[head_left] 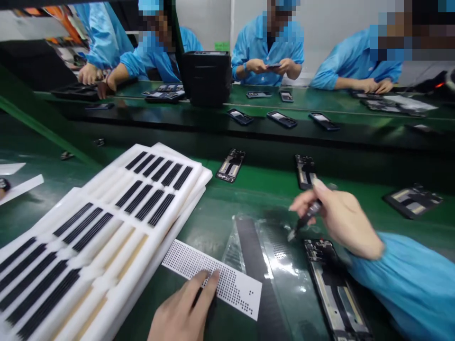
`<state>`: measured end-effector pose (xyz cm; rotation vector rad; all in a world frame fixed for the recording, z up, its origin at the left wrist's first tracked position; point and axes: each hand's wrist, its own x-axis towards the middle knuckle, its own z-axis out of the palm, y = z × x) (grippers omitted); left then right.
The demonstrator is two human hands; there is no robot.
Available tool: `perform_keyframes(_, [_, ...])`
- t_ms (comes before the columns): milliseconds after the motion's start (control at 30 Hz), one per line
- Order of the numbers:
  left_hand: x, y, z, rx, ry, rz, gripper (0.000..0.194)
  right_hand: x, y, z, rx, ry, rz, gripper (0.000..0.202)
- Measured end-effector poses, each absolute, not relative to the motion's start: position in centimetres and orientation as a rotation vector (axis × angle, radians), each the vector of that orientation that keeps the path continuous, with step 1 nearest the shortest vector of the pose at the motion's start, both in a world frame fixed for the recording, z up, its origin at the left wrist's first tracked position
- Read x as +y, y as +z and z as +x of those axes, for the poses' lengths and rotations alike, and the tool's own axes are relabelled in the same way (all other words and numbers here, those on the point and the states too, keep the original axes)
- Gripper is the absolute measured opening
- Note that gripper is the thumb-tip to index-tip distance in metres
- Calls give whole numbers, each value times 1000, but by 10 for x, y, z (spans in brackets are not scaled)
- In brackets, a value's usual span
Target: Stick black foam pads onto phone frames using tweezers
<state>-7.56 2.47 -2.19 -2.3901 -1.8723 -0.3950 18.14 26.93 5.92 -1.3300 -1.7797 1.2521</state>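
Note:
My left hand (185, 305) comes in from the bottom edge, its fingers stretched out and the fingertips resting on a white sheet of small black dots (232, 282). Some dots are gone from the sheet's right end. A dark patch shows between those fingers; I cannot tell what it is. My right hand (341, 218) is closed on dark tweezers (307, 215), slightly blurred, with the pale tip pointing down left above a clear plastic film (280, 251). Below my right wrist lies an opened phone (336, 289) with its inner parts showing.
White foam trays (161, 232) holding rows of black strips are stacked at left. More opened phones (231, 166) lie along the green bench. Beyond a raised dark ledge, several people in blue smocks (268, 47) work near a black bin (206, 78).

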Motion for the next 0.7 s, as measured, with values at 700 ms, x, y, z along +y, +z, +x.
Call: perform_keyframes(700, [144,-2,-48,-2330,-43,-2539,69,268,-17,130,-1663,1659,-972,50])
